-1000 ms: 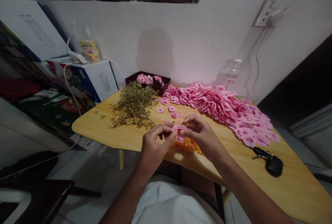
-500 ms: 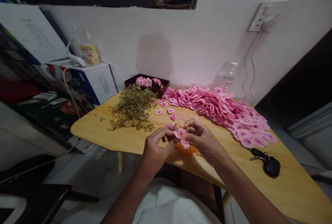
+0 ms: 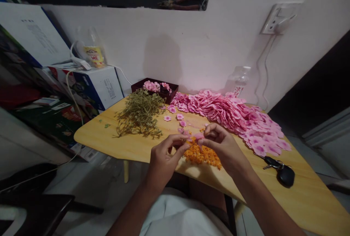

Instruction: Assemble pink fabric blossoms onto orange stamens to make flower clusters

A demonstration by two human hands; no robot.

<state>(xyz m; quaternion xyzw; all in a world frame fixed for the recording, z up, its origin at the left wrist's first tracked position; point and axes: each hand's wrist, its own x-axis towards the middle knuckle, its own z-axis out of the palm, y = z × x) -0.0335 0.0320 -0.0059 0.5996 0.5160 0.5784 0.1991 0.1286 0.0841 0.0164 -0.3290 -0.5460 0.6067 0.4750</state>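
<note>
My left hand (image 3: 166,154) pinches a pink artificial flower (image 3: 184,132) between thumb and fingers, its far part partly hidden. Just to the right, the thumb and fingers of my right hand (image 3: 225,146) are closed on a pink petal piece (image 3: 199,136). Both hands hover over a pile of small orange flower centres (image 3: 203,156) at the table's near edge. Whether the two pink pieces touch is hard to make out. Loose pink blossoms (image 3: 179,116) lie beyond the hands.
A long heap of pink petal layers (image 3: 232,114) fills the right back of the wooden table (image 3: 95,137). Green-brown stems (image 3: 142,112) lie left, before a dark box (image 3: 139,85) with finished pink flowers. Keys with a black fob (image 3: 285,175) rest right; a clear bottle (image 3: 240,79) stands behind.
My hands have moved apart slightly, the right one shifting right. The pink flower between them has changed position, and more of the orange pile shows.
</note>
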